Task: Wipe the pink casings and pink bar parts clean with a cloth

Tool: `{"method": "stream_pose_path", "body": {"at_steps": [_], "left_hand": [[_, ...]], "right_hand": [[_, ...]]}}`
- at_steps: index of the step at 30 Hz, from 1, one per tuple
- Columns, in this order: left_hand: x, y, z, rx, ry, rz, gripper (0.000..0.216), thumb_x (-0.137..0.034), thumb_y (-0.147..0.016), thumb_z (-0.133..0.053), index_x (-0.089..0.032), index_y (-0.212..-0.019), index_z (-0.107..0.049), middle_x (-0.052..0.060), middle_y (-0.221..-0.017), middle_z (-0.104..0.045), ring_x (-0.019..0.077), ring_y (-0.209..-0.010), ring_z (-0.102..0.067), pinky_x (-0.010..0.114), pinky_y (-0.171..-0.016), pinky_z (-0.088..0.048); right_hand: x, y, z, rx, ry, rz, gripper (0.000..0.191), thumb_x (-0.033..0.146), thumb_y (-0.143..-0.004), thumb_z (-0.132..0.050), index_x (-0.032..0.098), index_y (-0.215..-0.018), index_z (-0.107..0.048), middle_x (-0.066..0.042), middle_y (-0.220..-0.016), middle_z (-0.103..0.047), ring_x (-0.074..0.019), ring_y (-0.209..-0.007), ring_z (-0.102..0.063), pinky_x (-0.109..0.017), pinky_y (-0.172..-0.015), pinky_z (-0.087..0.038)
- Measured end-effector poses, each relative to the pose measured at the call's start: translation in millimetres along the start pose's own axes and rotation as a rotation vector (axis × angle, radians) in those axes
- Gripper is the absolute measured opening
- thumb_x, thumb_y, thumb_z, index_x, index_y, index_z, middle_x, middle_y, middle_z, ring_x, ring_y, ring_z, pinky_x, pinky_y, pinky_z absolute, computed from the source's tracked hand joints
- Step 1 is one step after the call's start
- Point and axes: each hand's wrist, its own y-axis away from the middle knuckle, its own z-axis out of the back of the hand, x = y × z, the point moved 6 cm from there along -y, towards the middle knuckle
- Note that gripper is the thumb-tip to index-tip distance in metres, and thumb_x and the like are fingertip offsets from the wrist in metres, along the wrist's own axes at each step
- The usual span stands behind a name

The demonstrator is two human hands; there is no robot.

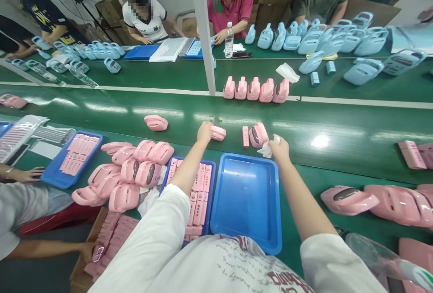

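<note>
My left hand [204, 133] is closed around the left end of a pink plastic device [218, 133] lying on the green belt. My right hand [280, 149] pinches a crumpled white cloth [266, 150], beside another pink device with a dark window [259, 134]. Just left of that device stands a small pink rectangular piece [245, 136] with dots down its face. Below my hands sits a bare blue tray [246, 160]. Partly under my left forearm, a second blue tray [213, 180] holds rows of small pink pieces [200, 203].
Pink devices are piled at left [123, 197] and at right [394, 203]; several more line the divider [253, 89]. A post [204, 31] rises mid-bench. Co-workers sit opposite among blue devices [333, 40]. A neighbour's hand [87, 251] reaches into a carton [76, 268].
</note>
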Motion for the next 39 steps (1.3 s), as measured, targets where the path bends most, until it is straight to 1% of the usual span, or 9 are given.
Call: {"method": "stream_pose_path", "body": {"at_steps": [5, 9, 14, 20, 25, 28, 31, 35, 39], "left_hand": [[-25.7, 51.6, 27.0, -0.093, 0.114, -0.232, 0.043, -0.004, -0.082, -0.037, -0.019, -0.112, -0.063, 0.006, -0.129, -0.058, 0.0158, -0.121, -0.050, 0.028, -0.104, -0.038], [-57.6, 112.7, 64.0, -0.274, 0.429, -0.507, 0.027, -0.023, -0.088, -0.047, -0.021, -0.107, -0.066, 0.007, -0.114, -0.068, 0.0182, -0.109, -0.061, 0.034, -0.097, -0.045], [-95.8, 178.5, 81.9, -0.196, 0.596, -0.681, 0.013, -0.027, -0.082, -0.063, -0.022, -0.091, -0.071, 0.006, -0.100, -0.073, 0.0174, -0.092, -0.068, 0.032, -0.082, -0.054], [-128.1, 231.7, 70.8, -0.106, 0.643, -0.859, 0.017, -0.019, -0.082, -0.063, -0.022, -0.098, -0.069, 0.005, -0.103, -0.072, 0.0155, -0.093, -0.068, 0.030, -0.082, -0.054], [-126.0, 250.1, 55.0, 0.087, 0.719, -0.789, 0.041, -0.027, -0.082, -0.061, -0.024, -0.123, -0.056, 0.010, -0.119, -0.063, 0.0210, -0.112, -0.059, 0.037, -0.097, -0.047], [-112.7, 260.3, 43.5, 0.326, 0.769, -0.802, 0.097, -0.046, -0.067, -0.074, -0.026, -0.147, -0.022, 0.016, -0.147, -0.035, 0.0322, -0.135, -0.036, 0.047, -0.111, -0.031], [-98.1, 267.1, 26.1, 0.472, 0.609, -0.756, 0.137, -0.049, -0.048, -0.085, -0.027, -0.149, 0.005, 0.019, -0.155, -0.012, 0.0396, -0.142, -0.018, 0.054, -0.113, -0.021], [-90.2, 267.1, 15.6, 0.367, 0.520, -0.675, 0.137, -0.047, -0.046, -0.086, -0.025, -0.148, 0.001, 0.019, -0.151, -0.016, 0.0407, -0.138, -0.023, 0.055, -0.113, -0.023], [-96.0, 273.5, 12.1, 0.301, 0.522, -0.711, 0.131, -0.047, -0.045, -0.086, -0.026, -0.147, -0.007, 0.017, -0.145, -0.023, 0.0399, -0.135, -0.026, 0.056, -0.111, -0.024]], "right_hand": [[-16.3, 44.1, 26.3, 0.013, -0.136, -0.007, 0.057, 0.030, -0.071, -0.048, 0.010, -0.124, -0.056, -0.015, -0.122, -0.061, -0.0239, -0.105, -0.060, -0.037, -0.087, -0.051], [-25.7, 90.4, 34.8, 0.111, -0.190, -0.027, 0.055, 0.042, -0.072, -0.058, 0.018, -0.121, -0.060, -0.010, -0.110, -0.067, -0.0231, -0.093, -0.064, -0.037, -0.076, -0.054], [-12.1, 166.5, 7.9, 0.396, -0.607, -0.292, 0.056, 0.049, -0.068, -0.068, 0.021, -0.116, -0.062, -0.005, -0.096, -0.070, -0.0187, -0.077, -0.066, -0.031, -0.063, -0.054], [32.3, 254.0, -30.9, 0.692, -1.141, -0.406, 0.058, 0.066, -0.063, -0.068, 0.023, -0.103, -0.068, -0.004, -0.114, -0.067, -0.0244, -0.113, -0.059, -0.037, -0.095, -0.048], [24.1, 271.5, -31.1, 0.624, -1.203, -0.379, 0.060, 0.068, -0.063, -0.065, 0.023, -0.103, -0.068, -0.006, -0.113, -0.068, -0.0284, -0.119, -0.054, -0.045, -0.104, -0.040], [20.7, 272.7, -24.8, 0.605, -1.192, -0.391, 0.065, 0.074, -0.062, -0.062, 0.024, -0.104, -0.067, -0.006, -0.114, -0.068, -0.0289, -0.119, -0.055, -0.046, -0.103, -0.042], [23.3, 272.2, -17.8, 0.585, -1.166, -0.353, 0.067, 0.077, -0.065, -0.056, 0.025, -0.107, -0.066, -0.005, -0.118, -0.066, -0.0280, -0.120, -0.055, -0.045, -0.101, -0.044], [25.1, 262.9, 1.4, 0.373, -0.976, -0.193, 0.059, 0.068, -0.075, -0.054, 0.023, -0.112, -0.062, -0.006, -0.122, -0.064, -0.0265, -0.121, -0.054, -0.044, -0.102, -0.044], [43.7, 254.2, 34.3, 0.146, -0.821, 0.139, 0.053, 0.054, -0.082, -0.055, 0.024, -0.126, -0.054, -0.005, -0.130, -0.059, -0.0231, -0.121, -0.054, -0.042, -0.106, -0.041]]}}
